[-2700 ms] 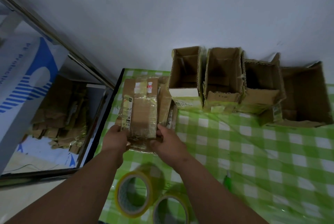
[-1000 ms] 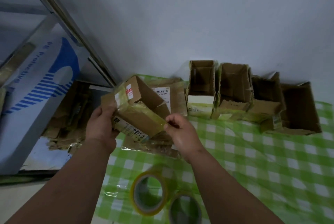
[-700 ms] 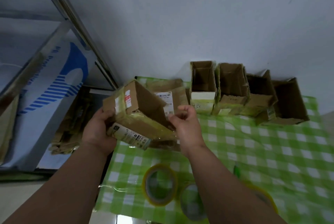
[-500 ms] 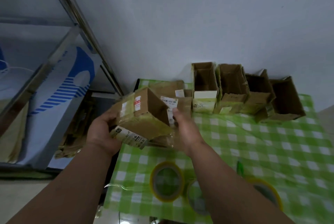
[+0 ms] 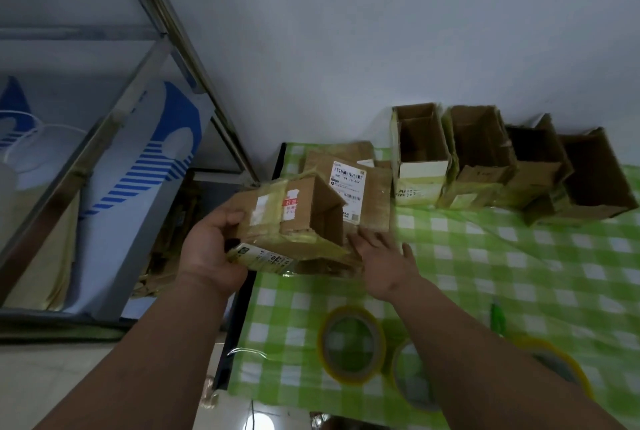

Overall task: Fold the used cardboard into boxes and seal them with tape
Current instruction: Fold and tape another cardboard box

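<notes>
Left hand (image 5: 211, 249): gripped the left end of the half-opened carton (image 5: 294, 218), thumb over its top face, fingers curled beneath; nearer hand to the work.
Half-opened carton: was held above the table's near-left corner, over the tablecloth (image 5: 485, 256); long axis ran left to right, open mouth facing right.
Right hand (image 5: 384, 256): lay flat and free, fingers spread and extended, just right of and below the mouth, touching its lower flap as far as could be judged.
Flat cardboard stack (image 5: 349, 180): lay beyond the carton.
Finished boxes (image 5: 481, 159): stood far right, along the wall.
Tape rolls (image 5: 351, 344): lay near, unused.
</notes>
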Demonstrator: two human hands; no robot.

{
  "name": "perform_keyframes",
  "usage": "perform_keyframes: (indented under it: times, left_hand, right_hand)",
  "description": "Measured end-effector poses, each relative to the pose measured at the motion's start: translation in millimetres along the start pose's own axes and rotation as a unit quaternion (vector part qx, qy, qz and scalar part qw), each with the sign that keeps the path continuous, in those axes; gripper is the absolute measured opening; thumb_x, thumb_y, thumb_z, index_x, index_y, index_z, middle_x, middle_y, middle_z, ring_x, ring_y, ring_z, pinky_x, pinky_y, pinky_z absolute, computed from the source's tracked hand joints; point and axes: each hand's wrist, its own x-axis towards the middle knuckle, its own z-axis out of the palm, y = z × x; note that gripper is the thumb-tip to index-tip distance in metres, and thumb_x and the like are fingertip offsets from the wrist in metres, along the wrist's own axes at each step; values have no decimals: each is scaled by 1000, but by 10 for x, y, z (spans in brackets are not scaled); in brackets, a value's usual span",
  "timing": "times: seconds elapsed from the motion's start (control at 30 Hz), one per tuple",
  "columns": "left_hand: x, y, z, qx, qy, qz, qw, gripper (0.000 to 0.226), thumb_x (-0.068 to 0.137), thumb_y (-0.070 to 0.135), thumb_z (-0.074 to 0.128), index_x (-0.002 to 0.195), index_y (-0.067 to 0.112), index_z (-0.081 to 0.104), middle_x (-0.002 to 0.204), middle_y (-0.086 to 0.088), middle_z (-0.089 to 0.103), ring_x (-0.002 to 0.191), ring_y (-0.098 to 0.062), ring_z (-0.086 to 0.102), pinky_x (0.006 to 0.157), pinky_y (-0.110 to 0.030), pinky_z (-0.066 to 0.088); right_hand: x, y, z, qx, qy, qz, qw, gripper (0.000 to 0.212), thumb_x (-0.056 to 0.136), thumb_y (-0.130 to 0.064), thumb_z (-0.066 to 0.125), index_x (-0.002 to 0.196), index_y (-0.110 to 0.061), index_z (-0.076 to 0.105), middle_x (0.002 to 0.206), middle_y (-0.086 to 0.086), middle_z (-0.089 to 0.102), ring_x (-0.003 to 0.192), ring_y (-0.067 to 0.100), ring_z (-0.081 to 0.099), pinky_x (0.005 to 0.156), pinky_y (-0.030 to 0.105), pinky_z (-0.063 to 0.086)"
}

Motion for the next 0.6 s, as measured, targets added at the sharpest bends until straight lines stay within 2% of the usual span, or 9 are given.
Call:
perform_keyframes:
  times: [0.1,0.2,0.27,0.33,0.4,0.47,0.53,0.57,0.6]
  left_hand:
    - [24,38,95,37,-10,19,999,34,80,1,43,97,13,70,87,-10,71,75,-28,68,71,-38,54]
    - [-6,64,187,38,-28,19,999,31,72,2,46,86,13,71,82,-11,70,73,-28,67,76,-40,54]
    - [-48,150,209,4,-52,9,999,25,68,6,46,84,13,65,80,-10,68,75,-28,65,77,-42,55]
    - [-104,299,240,-31,-89,16,995,24,65,9,44,83,14,59,66,-5,64,62,-22,63,65,-35,57]
    - [-164,455,298,-33,-119,40,992,25,57,9,49,76,13,65,58,-2,61,51,-18,61,56,-30,57]
    - [-180,516,345,-33,-134,48,989,27,41,10,61,67,12,69,61,-5,62,54,-21,63,57,-33,58]
    - [-149,467,358,-44,-143,31,988,34,32,10,68,66,10,70,66,-8,66,58,-24,66,59,-36,59]
    - [-155,416,377,-51,-144,19,988,32,31,10,68,63,10,71,67,-8,67,58,-24,67,60,-37,59]
    - [-144,358,387,-59,-140,9,988,27,32,10,66,58,10,71,68,-8,68,58,-24,68,59,-38,60]
  right_hand:
    - [43,45,-30,8,-1,39,999,73,98,-12,39,155,-41,4,164,-16,-5,152,23,-4,118,62,3]
    - [80,58,-58,19,-26,59,998,67,101,-21,36,155,-40,2,164,-15,-9,152,24,-7,118,62,2]
    - [107,53,-83,24,-41,74,996,63,100,-21,36,156,-36,10,165,-13,-9,152,26,-11,118,62,1]
    - [122,51,-101,28,-43,85,995,59,98,-22,39,153,-33,21,165,-13,-5,151,28,-11,118,62,0]
    - [107,12,-129,68,-1,92,993,57,95,-24,43,150,-37,30,164,-13,8,152,27,-5,117,62,0]
    - [44,-96,-208,131,105,118,979,49,93,-24,48,140,-41,46,158,-13,28,151,23,8,117,58,5]
    - [-29,-214,-303,301,207,152,918,37,90,-26,53,123,-40,61,144,-7,49,141,25,32,116,53,21]
    - [-97,-281,-373,455,210,149,852,29,87,-32,57,113,-37,67,133,-4,60,131,27,46,112,53,31]
    - [-163,-343,-431,604,187,123,765,27,84,-40,59,106,-32,72,121,1,68,120,29,57,106,52,41]
